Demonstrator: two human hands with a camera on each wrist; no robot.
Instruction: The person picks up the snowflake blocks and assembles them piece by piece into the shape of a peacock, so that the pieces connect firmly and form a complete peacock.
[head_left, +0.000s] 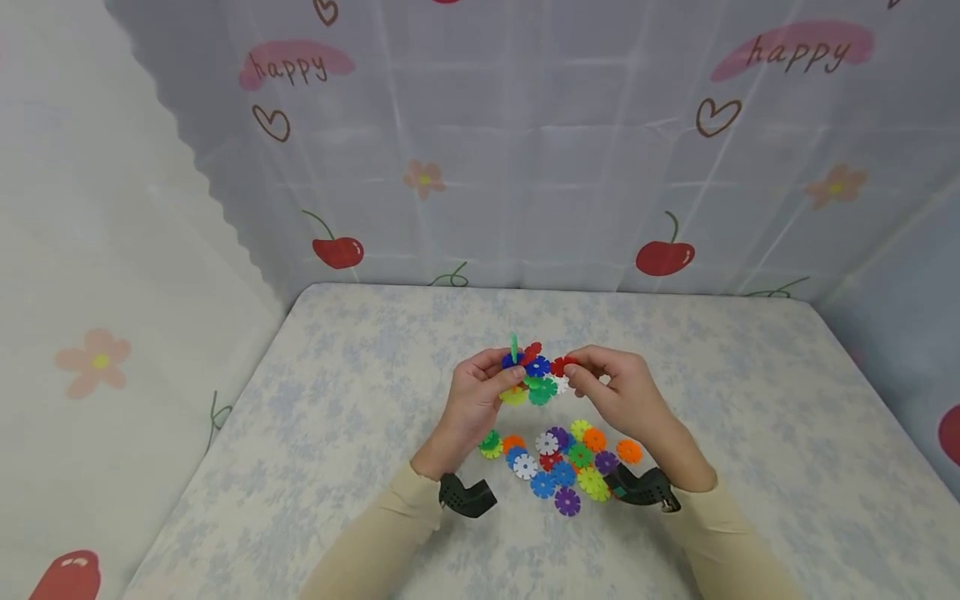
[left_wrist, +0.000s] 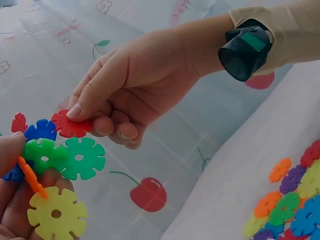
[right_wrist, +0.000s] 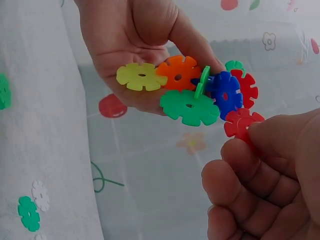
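Above the table, my left hand point(head_left: 472, 400) grips a cluster of joined plastic snowflake discs between thumb and fingers. In the right wrist view the cluster has a yellow disc point(right_wrist: 131, 76), an orange disc point(right_wrist: 170, 72), a green disc point(right_wrist: 200, 112), a blue disc point(right_wrist: 231, 106) and a red disc point(right_wrist: 249, 90). My right hand point(head_left: 626, 392) pinches another red disc point(right_wrist: 236, 122) between thumb and index finger. Its edge meets the blue disc's edge. The right hand's other fingers are curled below. My left thumb and palm hide part of the cluster.
Loose discs in several colours lie on the table below the hands, among them a purple disc point(head_left: 567, 508), an orange disc point(head_left: 629, 451) and a white disc point(head_left: 525, 473). The pale patterned tabletop point(head_left: 360, 375) ends at a printed curtain point(head_left: 517, 183) behind.
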